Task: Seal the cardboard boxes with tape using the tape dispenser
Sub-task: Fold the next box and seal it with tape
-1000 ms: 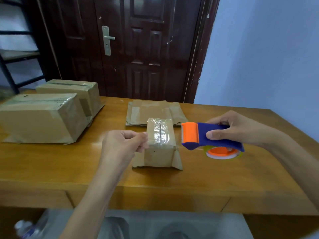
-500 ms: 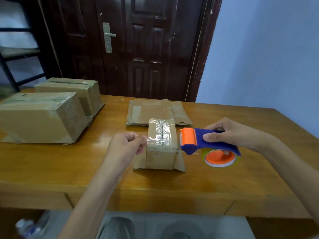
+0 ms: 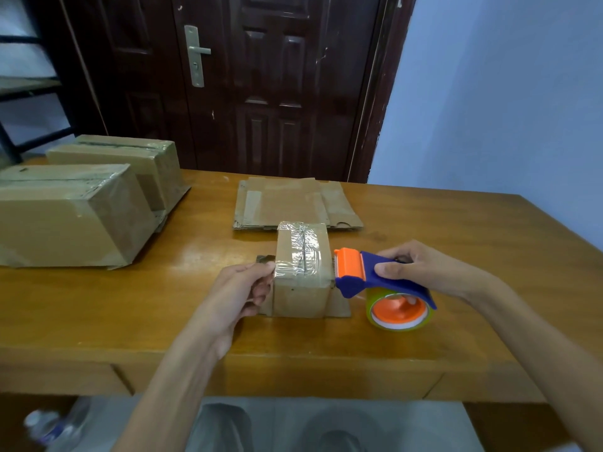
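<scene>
A small cardboard box (image 3: 301, 295) stands in the middle of the wooden table (image 3: 424, 347), its top covered with clear tape. My left hand (image 3: 238, 291) pinches the tape end against the box's left side. My right hand (image 3: 421, 269) grips the blue handle of the tape dispenser (image 3: 378, 282), whose orange head touches the box's upper right edge. A clear strip of tape runs across the top of the box between both hands. The orange-cored tape roll hangs under the handle.
Two larger taped cardboard boxes (image 3: 71, 216) sit at the left of the table. Flattened cardboard (image 3: 293, 203) lies behind the small box. A dark wooden door (image 3: 261, 86) stands beyond the table. A plastic bottle (image 3: 49, 425) lies on the floor at lower left.
My right hand has lowered the dispenser and brought it left against the box's right edge. My left hand has stayed at the box's left side, pinching the tape.
</scene>
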